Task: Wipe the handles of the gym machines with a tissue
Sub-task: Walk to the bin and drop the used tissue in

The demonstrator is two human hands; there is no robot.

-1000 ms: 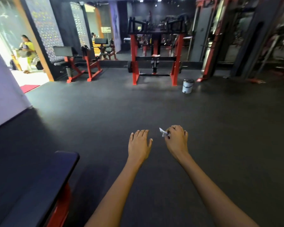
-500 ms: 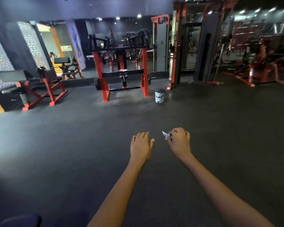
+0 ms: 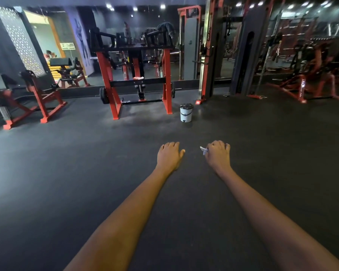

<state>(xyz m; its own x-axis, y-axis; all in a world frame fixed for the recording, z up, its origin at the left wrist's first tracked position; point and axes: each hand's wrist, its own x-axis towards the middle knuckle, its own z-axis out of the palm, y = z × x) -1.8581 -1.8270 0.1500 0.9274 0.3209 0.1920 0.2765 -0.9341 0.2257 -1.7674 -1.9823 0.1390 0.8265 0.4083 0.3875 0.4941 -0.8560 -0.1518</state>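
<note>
Head view shows both bare arms stretched forward above the dark floor (image 3: 67, 182). The right hand (image 3: 217, 155) curls round a small white tissue (image 3: 204, 150), seemingly crumpled. The left hand (image 3: 169, 155) holds nothing, fingers relaxed. A red-framed machine (image 3: 135, 79) and white bin (image 3: 186, 112) stand well ahead.

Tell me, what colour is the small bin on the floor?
The bin is white with a dark lid, seen in the head view.

A white tissue (image 3: 203, 150) shows at centre frame against the dark grey floor (image 3: 86, 173). Behind stand a red-and-black machine (image 3: 135, 75) and a white bin (image 3: 186, 112). At upper left, a wall panel (image 3: 20, 38) carries a white dotted pattern.
</note>
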